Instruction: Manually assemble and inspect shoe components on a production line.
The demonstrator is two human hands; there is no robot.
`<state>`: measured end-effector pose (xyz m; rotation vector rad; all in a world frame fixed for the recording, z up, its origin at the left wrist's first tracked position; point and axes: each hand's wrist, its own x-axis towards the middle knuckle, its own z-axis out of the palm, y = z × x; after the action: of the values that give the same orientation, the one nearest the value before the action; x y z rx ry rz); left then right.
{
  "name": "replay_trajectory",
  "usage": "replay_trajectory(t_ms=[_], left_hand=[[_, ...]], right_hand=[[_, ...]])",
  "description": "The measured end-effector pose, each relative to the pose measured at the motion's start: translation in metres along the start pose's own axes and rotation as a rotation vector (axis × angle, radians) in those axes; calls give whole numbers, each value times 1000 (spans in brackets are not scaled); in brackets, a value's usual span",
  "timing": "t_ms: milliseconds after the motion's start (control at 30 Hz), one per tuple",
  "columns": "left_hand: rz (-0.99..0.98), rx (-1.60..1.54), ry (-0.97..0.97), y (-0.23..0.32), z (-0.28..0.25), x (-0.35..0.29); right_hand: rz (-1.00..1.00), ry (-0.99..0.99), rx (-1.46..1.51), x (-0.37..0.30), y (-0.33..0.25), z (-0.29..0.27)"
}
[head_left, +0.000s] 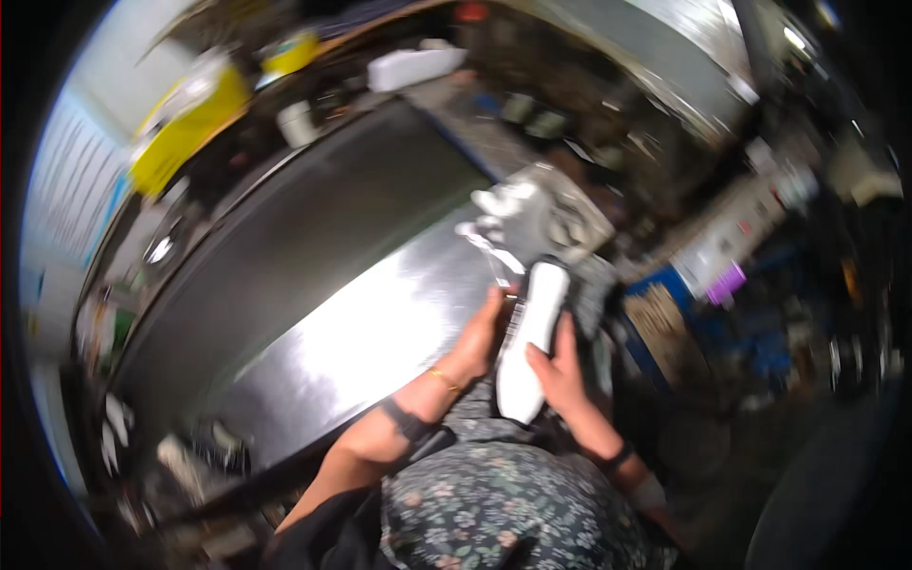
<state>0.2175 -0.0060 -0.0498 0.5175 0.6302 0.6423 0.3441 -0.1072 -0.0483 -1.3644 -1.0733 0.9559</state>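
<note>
A shoe (pixel 534 342) is held in front of my lap, its long white sole turned up and a dark upper showing along its edge. My right hand (pixel 562 369) grips it from the right, with the thumb lying on the white sole. At the shoe's left side, my left hand (pixel 478 337) curls against it, and some of its fingers are hidden behind the shoe. Just beyond the hands sits a pile of whitish crumpled pieces (pixel 518 211) on a pale board; blur hides what they are.
A dark, shiny conveyor-like bench (pixel 351 247) runs along my left. Behind it stand a yellow bin (pixel 185 133) and a white cup-shaped container (pixel 296 123). A blue crate (pixel 657 318) with cardboard and a purple item (pixel 727 283) are at the right.
</note>
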Motion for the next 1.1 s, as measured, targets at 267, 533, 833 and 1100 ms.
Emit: replay_trajectory(t_ms=[267, 533, 833, 1100], left_hand=[[254, -209, 296, 58, -49, -32], [169, -443, 521, 54, -43, -46], [2, 456, -232, 10, 60, -25], [-22, 831, -315, -46, 14, 1]], right_hand=[[49, -493, 203, 40, -29, 47], [-189, -490, -359, 29, -43, 42], [95, 273, 288, -34, -116, -168], [-187, 1017, -890, -62, -178, -428]])
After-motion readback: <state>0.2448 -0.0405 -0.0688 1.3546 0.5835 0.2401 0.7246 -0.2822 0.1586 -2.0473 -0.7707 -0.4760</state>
